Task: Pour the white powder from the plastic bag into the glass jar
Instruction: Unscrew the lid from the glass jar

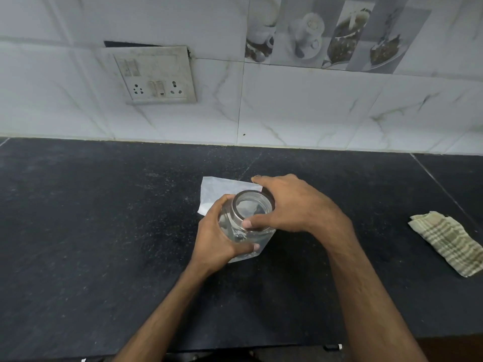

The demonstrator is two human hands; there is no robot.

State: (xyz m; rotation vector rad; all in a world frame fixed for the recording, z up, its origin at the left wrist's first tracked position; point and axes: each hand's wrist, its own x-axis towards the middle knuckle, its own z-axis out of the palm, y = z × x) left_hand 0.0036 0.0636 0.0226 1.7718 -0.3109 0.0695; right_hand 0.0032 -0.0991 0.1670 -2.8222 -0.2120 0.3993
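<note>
A clear glass jar (248,207) stands in the middle of the black counter (104,231), its mouth open and facing up. My left hand (219,236) grips the jar's body from the left and near side. My right hand (292,202) grips the jar's neck, with the thumb on the near rim and the fingers curled over the far side. A clear plastic bag (217,190) lies flat on the counter under and behind the jar. A little white powder shows at the bag's left edge. Most of the bag is hidden by the jar and my hands.
A folded striped cloth (447,241) lies on the counter at the right. The tiled wall behind carries a socket panel (156,77). The counter's front edge (235,348) runs close to my body.
</note>
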